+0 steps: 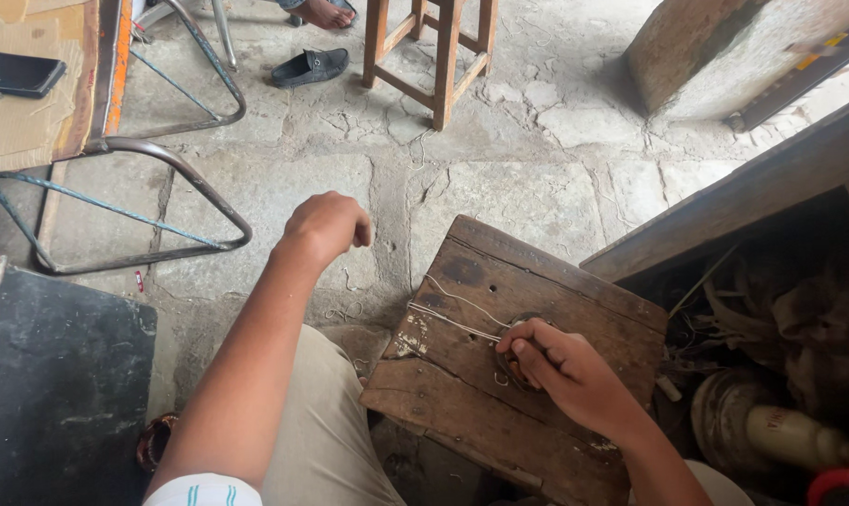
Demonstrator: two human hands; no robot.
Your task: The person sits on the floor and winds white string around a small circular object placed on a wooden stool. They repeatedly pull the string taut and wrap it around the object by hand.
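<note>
A worn wooden block [471, 375] rests by my knee on the stone floor. My right hand [560, 365] lies on the block, its fingers closed around a thin pale string [448, 319] and a small round dark part beneath them. The string runs left from the fingers across the wood to the block's edge. My left hand [326, 225] hovers over the floor to the left of the block, fingers curled and pinched together; whether it grips the string's far end I cannot tell.
A wooden stool [438, 56] stands ahead, with a black shoe [310, 66] and another person's bare foot [323, 13] near it. A metal-framed table [115, 141] with a phone [14, 73] is at left. A dark box of clutter [771, 319] is at right.
</note>
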